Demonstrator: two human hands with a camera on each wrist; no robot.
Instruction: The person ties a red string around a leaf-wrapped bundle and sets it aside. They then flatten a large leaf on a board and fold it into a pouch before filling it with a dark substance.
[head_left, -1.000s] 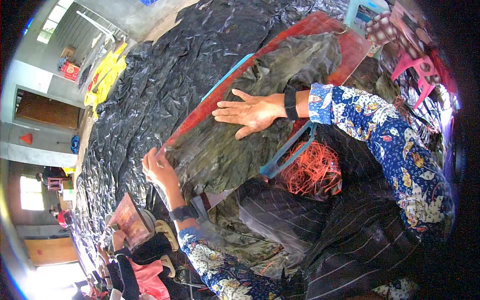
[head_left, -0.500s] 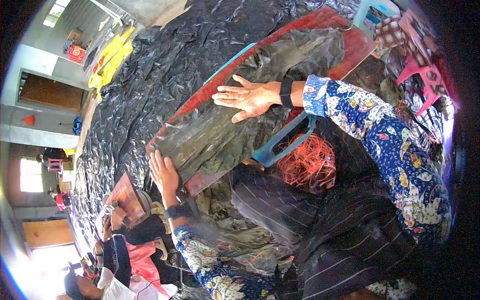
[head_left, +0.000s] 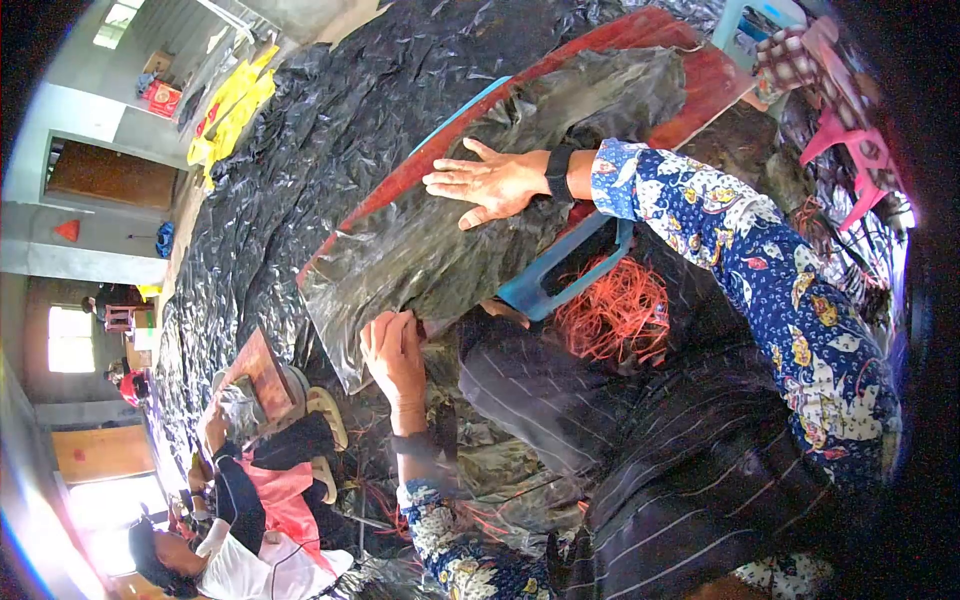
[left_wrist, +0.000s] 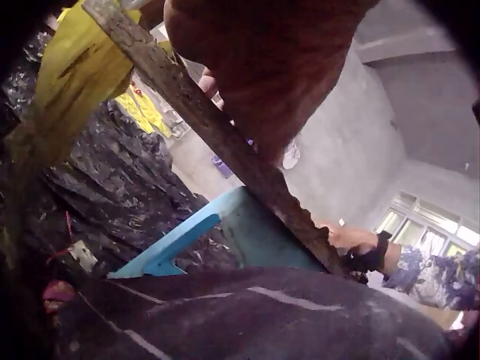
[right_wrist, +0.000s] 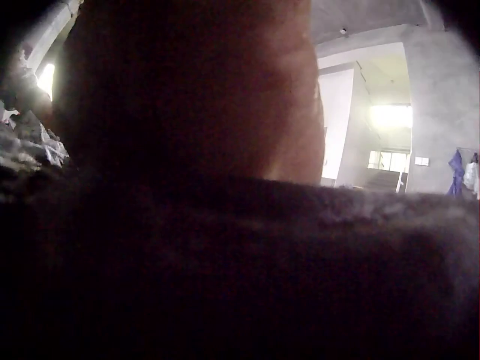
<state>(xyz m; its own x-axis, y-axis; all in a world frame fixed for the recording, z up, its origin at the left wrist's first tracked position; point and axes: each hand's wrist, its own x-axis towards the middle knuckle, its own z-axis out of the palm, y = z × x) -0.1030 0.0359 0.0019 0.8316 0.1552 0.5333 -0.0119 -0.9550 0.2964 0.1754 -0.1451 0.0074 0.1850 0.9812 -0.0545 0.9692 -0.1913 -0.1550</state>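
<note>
A wide, dark greenish-brown crinkled sheet (head_left: pixel 450 240) lies along a red board (head_left: pixel 700 85). My right hand (head_left: pixel 490 185) rests on it palm down, fingers spread. At the board's near edge, my left hand (head_left: pixel 395 360) has its fingers bent and grips the sheet's edge; the fingertips are partly hidden. In the left wrist view my left hand (left_wrist: pixel 262 67) is above the board's rough edge (left_wrist: pixel 225 150), and a yellowish part of the sheet (left_wrist: pixel 79 79) hangs over it. The right wrist view is mostly dark, with part of my right hand (right_wrist: pixel 195 90).
A blue stool (head_left: pixel 545 285) stands under the board, beside a heap of red strands (head_left: pixel 620 310). Black plastic sheeting (head_left: pixel 270 210) covers the floor. Another person (head_left: pixel 240 560) sits at lower left near a smaller board (head_left: pixel 265 375). A pink stool (head_left: pixel 855 160) is at right.
My left hand has moved from the board's far-left corner to its near edge, and its fingers have gone from straight to bent. My right hand stays flat on the sheet.
</note>
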